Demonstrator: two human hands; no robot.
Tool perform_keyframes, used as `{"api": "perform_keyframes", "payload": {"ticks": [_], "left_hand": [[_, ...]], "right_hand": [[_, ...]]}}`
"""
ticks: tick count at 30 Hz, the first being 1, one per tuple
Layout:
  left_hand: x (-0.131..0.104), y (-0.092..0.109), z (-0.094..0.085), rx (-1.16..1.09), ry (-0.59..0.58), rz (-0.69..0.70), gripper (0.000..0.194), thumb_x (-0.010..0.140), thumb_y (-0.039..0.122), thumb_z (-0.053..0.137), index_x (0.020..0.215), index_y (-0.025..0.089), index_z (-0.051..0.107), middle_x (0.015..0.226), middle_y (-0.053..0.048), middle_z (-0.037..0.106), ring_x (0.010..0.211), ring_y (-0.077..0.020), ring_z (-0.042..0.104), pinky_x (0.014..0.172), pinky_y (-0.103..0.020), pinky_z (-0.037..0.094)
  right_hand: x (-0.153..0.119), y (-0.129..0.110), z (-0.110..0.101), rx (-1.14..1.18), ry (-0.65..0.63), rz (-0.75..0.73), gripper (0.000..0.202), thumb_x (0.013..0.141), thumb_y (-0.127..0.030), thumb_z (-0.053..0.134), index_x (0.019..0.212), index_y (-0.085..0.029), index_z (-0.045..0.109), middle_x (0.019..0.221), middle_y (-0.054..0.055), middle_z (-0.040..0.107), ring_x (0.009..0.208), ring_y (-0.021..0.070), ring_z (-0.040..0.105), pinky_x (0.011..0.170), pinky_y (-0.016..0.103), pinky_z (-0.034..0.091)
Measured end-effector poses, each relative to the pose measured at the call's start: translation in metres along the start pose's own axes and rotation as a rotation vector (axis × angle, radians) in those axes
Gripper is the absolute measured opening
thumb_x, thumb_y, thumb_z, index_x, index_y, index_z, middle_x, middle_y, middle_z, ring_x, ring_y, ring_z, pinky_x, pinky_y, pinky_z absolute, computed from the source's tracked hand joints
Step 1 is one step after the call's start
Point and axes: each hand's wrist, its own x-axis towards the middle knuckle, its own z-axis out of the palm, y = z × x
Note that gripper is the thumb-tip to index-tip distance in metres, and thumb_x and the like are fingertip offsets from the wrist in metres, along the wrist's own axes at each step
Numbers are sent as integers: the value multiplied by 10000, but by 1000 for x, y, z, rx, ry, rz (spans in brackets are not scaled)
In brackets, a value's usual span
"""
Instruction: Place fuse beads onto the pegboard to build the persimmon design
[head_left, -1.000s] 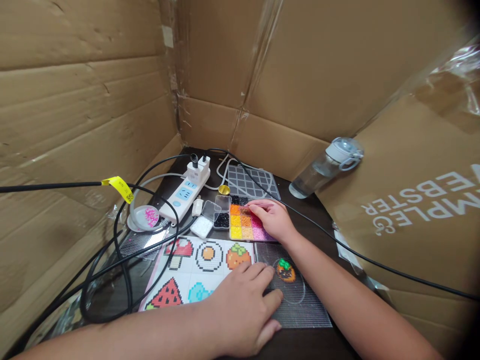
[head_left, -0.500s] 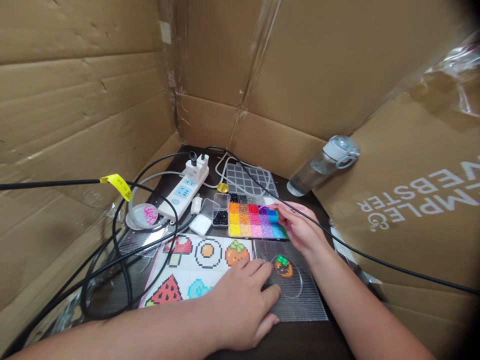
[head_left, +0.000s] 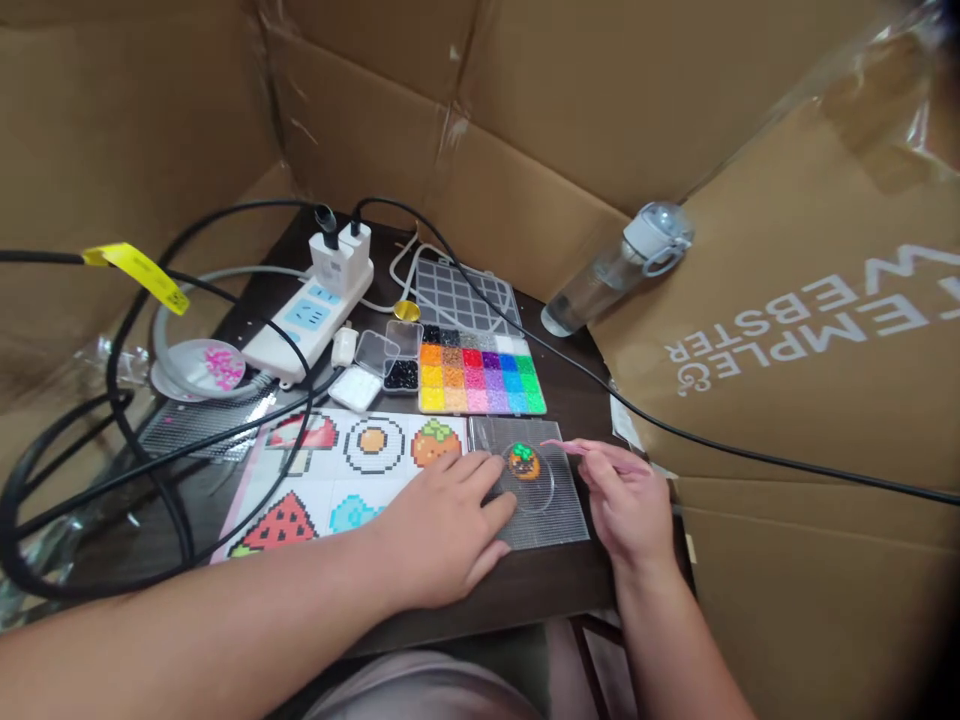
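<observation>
My left hand (head_left: 457,525) lies flat with its fingers apart, over the right edge of the pattern sheet (head_left: 315,480) and the left edge of a clear pegboard (head_left: 562,520). On the pegboard sits a small orange and green bead figure (head_left: 523,461) with dark beads in it. My right hand (head_left: 626,495) is closed on pink tweezers (head_left: 600,453), whose tip points left over the board's upper right edge. Any bead at the tip is too small to tell. Behind the board stands a sorted bead box (head_left: 484,380) with many colours.
A power strip (head_left: 300,320), black cables (head_left: 112,380) and a dish of pink beads (head_left: 202,370) are at the left. A bottle (head_left: 615,270) leans at the back right. Cardboard walls (head_left: 540,190) surround the table. Small boxes of black beads (head_left: 400,376) and white beads (head_left: 355,388) sit between.
My right hand has moved from over the bead box toward me, to the right side of the pegboard. The view has shifted; my left hand stays at the board's left edge.
</observation>
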Motion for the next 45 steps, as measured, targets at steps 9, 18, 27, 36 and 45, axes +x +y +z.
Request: {"api": "perform_keyframes", "payload": {"ticks": [9,18,27,36,45], "left_hand": [[0,-1,2,12,0,9,310,920,372,584,1147,163,618,1301,-172,529,1237,-338,480,1021,-513,388],[0,-1,3,23,5,13,314,919,376,587,1143,159,619,1317,-178,527,1231,-341,489,1010,-508,399],[-1,-1,2,15,13,15,316,914,375,598,1143,158,623,1304,-176,533,1233,-343,488,1015,-508,391],[0,-1,2,23,8,17,314,916,378,590,1139,159,622,1302,-177,531,1225,-345,490,1003,-512,402],[-1,-1,2,27,-5,14,312,924,381,573,1144,165,620,1303,-170,527,1234,-338,480,1013,-511,399]], "right_hand": [[-12,8,-1,-91,-90,-160,136,864,-295,662,869,-261,794,862,49,784,835,212,709,794,362,557],[-10,4,4,-95,-143,-191,152,875,-232,646,882,-268,793,867,36,782,819,193,701,768,331,563],[-10,0,5,-120,-140,-196,146,862,-232,651,866,-259,795,852,42,784,806,200,711,760,340,574],[-10,2,4,-129,-151,-206,148,866,-233,652,879,-270,794,865,35,786,821,197,714,767,333,573],[-10,3,4,-112,-147,-198,149,866,-232,654,885,-279,794,874,28,785,822,193,713,765,325,568]]}}
